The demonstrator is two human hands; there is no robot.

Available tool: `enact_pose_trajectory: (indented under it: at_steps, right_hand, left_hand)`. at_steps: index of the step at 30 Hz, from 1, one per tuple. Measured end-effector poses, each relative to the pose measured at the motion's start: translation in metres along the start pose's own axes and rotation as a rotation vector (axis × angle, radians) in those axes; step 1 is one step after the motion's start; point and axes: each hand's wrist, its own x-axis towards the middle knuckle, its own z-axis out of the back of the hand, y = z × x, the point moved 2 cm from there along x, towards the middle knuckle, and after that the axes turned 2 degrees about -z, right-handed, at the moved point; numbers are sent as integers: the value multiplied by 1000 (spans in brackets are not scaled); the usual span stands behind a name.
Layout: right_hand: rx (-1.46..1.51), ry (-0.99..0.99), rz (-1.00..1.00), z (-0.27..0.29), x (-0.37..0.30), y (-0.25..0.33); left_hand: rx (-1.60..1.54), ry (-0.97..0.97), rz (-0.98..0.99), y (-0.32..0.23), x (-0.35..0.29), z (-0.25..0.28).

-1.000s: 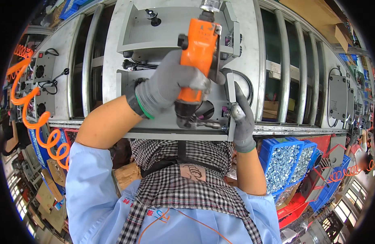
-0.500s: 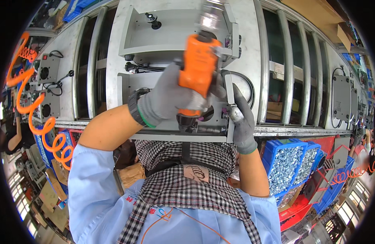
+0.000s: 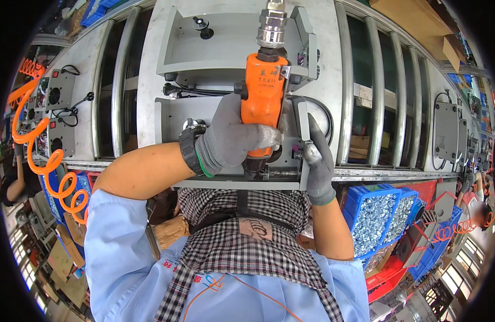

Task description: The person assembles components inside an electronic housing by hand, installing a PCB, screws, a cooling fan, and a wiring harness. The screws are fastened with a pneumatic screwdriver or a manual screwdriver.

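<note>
My left hand (image 3: 231, 134), in a grey glove, is closed round the body of an orange pneumatic screwdriver (image 3: 262, 88). A metal hose coupling (image 3: 272, 27) sits at the tool's far end. From its near end, a metal shaft (image 3: 282, 173) points right at the side wall of a grey metal case (image 3: 231, 183); whether its tip touches a screw I cannot tell. My right hand (image 3: 320, 161), also gloved, grips that right wall, thumb on the inner side and fingers outside. Behind my left wrist, part of the case's inside is hidden.
A second grey case (image 3: 226, 45) lies just beyond, with black cables (image 3: 199, 90) between the two. Metal rollers (image 3: 380, 91) flank the bench plate. Blue bins (image 3: 372, 214) of small metal parts stand at the right. An orange coiled hose (image 3: 52, 161) hangs at the left.
The screwdriver, blurred before, is now sharp and sits slightly nearer to me and more upright. My left hand has moved with it. My right hand keeps its hold on the case wall.
</note>
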Motion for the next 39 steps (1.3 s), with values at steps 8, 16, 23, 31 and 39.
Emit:
enact_pose_trajectory:
  at_steps: [8,16,23,31,39]
  right_hand:
    - [-125,-43,10,9,-9,-30]
    - [-297,-20,152,24,-7,-46]
    - [17,69,-1,16,-17,-90]
    - [-68,-135,112,23,8,-66]
    - [-892,-1234,582,98,-184,-30]
  left_hand:
    - [583,-148,-39,-70,26,-15]
    - [2108,-448,-988,-233,251,-74]
    - [1851,-721,-1081,-227,343,-6]
    - [1693,-423,-758,-63,331,-107]
    - [1346,1026,-530,59,149,-184]
